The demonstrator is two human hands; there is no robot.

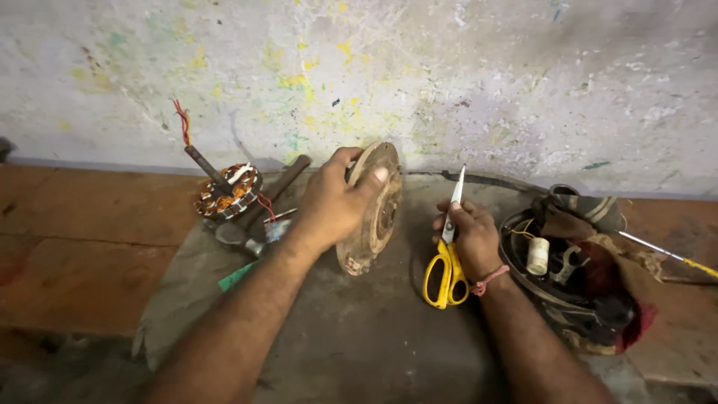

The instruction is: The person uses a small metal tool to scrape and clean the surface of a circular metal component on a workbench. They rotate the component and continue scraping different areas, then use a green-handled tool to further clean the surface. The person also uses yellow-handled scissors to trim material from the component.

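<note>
Left hand (pixel 333 203) clamped on the rusty round metal motor cover (pixel 372 209), stood on edge on the grey mat (pixel 359 337). Right hand (pixel 471 238) gripping yellow-handled scissors (pixel 446 258), blades apparently closed, pointing up. Risks: cover rolling off; blade tip nicking fingers.

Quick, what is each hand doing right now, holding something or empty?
Left hand: closed on the rim of a round, dusty metal disc, stood on edge.
Right hand: closed around yellow-handled scissors, blades pointing up.

Rusty matt metal disc (pixel 372 209); glossy yellow plastic-handled scissors (pixel 446 258).
</note>
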